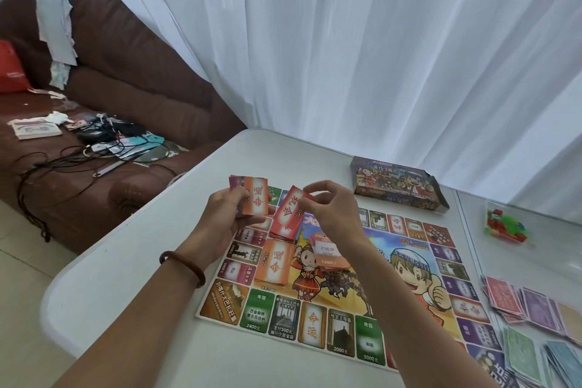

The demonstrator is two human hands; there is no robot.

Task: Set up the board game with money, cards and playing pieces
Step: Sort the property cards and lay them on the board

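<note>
Above the game board [341, 337] on the white desk [141, 277], our left grip [225, 214] curls round a stack of orange cards [253, 201], while our right grip [333, 214] pinches one red card [293, 208]. Paper money [535, 309] and a bag of playing pieces [504, 225] lie on the desk to the board's right.

The game board [406, 271] is lying flat, face up, on the surface [141, 261]. An orange card stack [273, 263], a red card stack [281, 235] and a loose pile of price cards [327, 253] are resting on its centre. The left grip [226, 214] is holding an orange-backed bundle [255, 200]. The right grip [330, 208] is pinching one red card [293, 208], tilted above the red card stack. Paper money [535, 309] is lying spread to the board's right, and bagged playing pieces [504, 225] are sitting beyond it.
</note>
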